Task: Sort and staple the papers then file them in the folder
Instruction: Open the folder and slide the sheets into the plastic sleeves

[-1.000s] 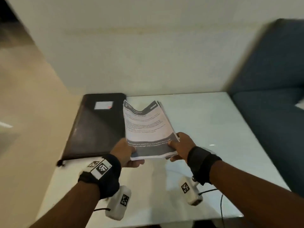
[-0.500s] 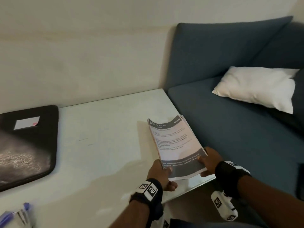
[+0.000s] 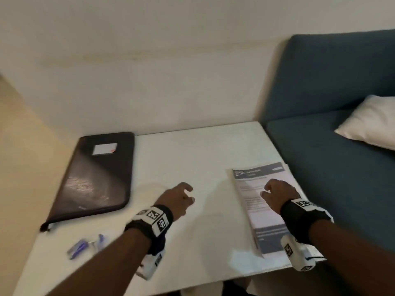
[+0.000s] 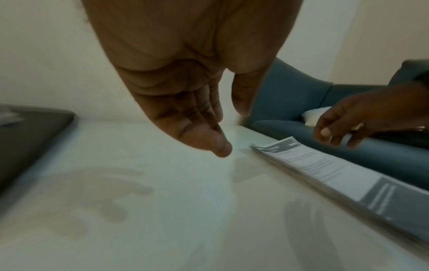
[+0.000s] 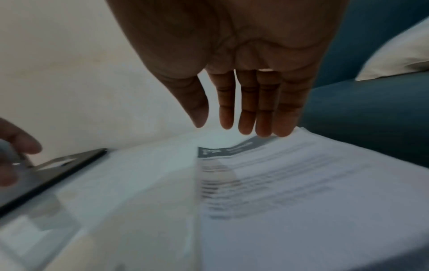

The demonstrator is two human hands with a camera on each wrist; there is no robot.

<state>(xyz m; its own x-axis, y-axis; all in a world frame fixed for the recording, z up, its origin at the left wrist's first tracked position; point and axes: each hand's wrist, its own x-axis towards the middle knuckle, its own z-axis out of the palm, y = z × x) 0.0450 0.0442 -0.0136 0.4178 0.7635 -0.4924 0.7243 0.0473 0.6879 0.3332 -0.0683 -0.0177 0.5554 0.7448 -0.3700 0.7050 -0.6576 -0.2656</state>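
Head view first: I see the stack of papers (image 3: pixel 259 201) lying flat on the white table (image 3: pixel 192 159), out at about 3 o'clock along the table's right edge, its dark header band at the far end. My right hand (image 3: pixel 277 194) hovers over the middle of the stack; from the right wrist view its fingers (image 5: pixel 253 110) hang nearly straight and close together, thumb a little apart, gripping nothing. Whether the fingertips touch the top sheet I cannot tell. My left hand (image 3: pixel 178 199) is above bare tabletop near the middle, well apart from the papers; the left wrist view shows its fingers (image 4: pixel 199 128) loosely curled and empty. The black folder (image 3: pixel 96 178) lies shut at 10 o'clock, a white label (image 3: pixel 104 148) near its far end. Down at 8 o'clock, close to the near edge, sits a small blurred blue and clear thing (image 3: pixel 85 246) that I cannot make out. A blue sofa (image 3: pixel 333 86) with a white cushion (image 3: pixel 372 122) stands just beside the table at 2 o'clock.
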